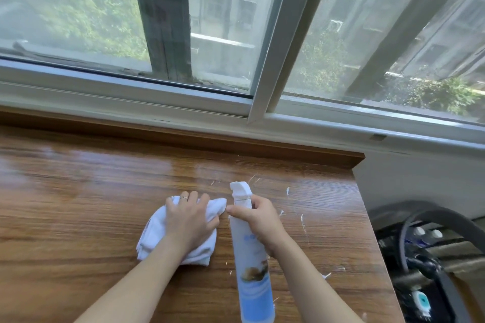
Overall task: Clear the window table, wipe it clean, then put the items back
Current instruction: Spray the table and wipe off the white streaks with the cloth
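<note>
Two hands worked low over the wooden table (78, 191): the right hand (258, 215) gripped a white-and-blue spray bottle (249, 257) by its neck, nozzle toward the window (236, 34), while the left hand (190, 215) pressed flat, fingers spread, on a crumpled white cloth (154, 231). White flecks (303, 223) dotted the wood beyond.

Left grip (189, 217) flat, right grip (258, 215) curled.

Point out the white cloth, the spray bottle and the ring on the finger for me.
white cloth (154, 228): head view, on the bunched fold left of the pressing hand.
spray bottle (249, 257): head view, on the body's middle.
ring (184, 197): head view, on the band round a left-hand finger.
</note>
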Demonstrator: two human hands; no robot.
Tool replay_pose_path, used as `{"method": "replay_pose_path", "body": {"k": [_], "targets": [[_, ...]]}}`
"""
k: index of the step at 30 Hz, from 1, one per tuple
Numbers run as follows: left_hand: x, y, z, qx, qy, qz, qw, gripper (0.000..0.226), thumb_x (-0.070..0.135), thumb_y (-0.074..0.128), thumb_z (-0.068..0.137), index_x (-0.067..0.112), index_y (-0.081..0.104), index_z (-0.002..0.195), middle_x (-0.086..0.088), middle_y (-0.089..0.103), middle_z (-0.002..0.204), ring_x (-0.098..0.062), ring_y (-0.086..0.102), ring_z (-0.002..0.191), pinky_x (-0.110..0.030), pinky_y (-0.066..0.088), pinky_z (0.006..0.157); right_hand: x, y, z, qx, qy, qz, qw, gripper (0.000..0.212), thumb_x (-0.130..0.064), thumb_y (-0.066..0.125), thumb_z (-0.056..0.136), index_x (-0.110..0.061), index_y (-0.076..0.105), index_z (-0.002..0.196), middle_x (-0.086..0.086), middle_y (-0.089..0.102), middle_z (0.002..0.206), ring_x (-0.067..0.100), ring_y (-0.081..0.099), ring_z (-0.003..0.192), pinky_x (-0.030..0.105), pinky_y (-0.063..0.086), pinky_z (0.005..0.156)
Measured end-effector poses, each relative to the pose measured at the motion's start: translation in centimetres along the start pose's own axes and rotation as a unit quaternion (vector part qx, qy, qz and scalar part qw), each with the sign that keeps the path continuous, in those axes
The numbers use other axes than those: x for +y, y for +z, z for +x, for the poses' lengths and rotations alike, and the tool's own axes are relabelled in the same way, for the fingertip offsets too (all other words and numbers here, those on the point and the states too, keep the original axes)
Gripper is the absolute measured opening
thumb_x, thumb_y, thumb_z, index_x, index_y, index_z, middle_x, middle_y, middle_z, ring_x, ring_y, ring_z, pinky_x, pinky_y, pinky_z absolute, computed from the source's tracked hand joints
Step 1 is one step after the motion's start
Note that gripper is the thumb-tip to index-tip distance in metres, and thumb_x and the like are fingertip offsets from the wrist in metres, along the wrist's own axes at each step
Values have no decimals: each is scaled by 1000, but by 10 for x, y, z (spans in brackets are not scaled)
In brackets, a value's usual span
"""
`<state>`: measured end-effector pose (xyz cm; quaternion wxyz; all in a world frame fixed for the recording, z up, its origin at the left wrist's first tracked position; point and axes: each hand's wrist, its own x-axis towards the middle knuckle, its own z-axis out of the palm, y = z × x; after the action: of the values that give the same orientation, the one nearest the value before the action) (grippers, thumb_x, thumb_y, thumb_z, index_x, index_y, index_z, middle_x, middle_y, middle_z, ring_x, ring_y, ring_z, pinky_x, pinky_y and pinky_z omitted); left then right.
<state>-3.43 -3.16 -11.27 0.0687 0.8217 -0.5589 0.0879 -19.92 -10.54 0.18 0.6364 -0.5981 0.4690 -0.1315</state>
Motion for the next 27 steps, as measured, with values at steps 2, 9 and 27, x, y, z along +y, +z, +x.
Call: {"method": "replay_pose_path", "body": {"k": [2, 9, 27], "targets": [[-1, 1, 10, 4, -1, -4, 1000, 45, 60, 52, 73, 16, 61, 77, -5, 58, 73, -28, 54, 69, -40, 31, 65, 0, -1, -2, -8, -1, -2, 1000, 31, -32, 83, 75, -35, 61, 52, -15, 55, 58, 5, 51, 58, 25, 40, 62], [2, -3, 71, -72, -22, 26, 997, 38, 55, 60, 80, 20, 63, 93, -4, 60, 87, -28, 56, 83, -43, 38, 72, 8, -2, -11, -4, -16, -11, 1000, 43, -45, 79, 60, -9, 66, 81, -5, 55, 71, 9, 49, 65, 26, 38, 63], [-1, -3, 1, 23, 27, 6, 999, 35, 53, 52, 79, 21, 64, 86, -6, 55, 73, -29, 53, 70, -42, 34, 67, -8, 0, -6, 30, 3, -14, 999, 26, -35, 83, 76, -25, 62, 64, -8, 61, 65, 13, 58, 65, 30, 46, 65]]}}
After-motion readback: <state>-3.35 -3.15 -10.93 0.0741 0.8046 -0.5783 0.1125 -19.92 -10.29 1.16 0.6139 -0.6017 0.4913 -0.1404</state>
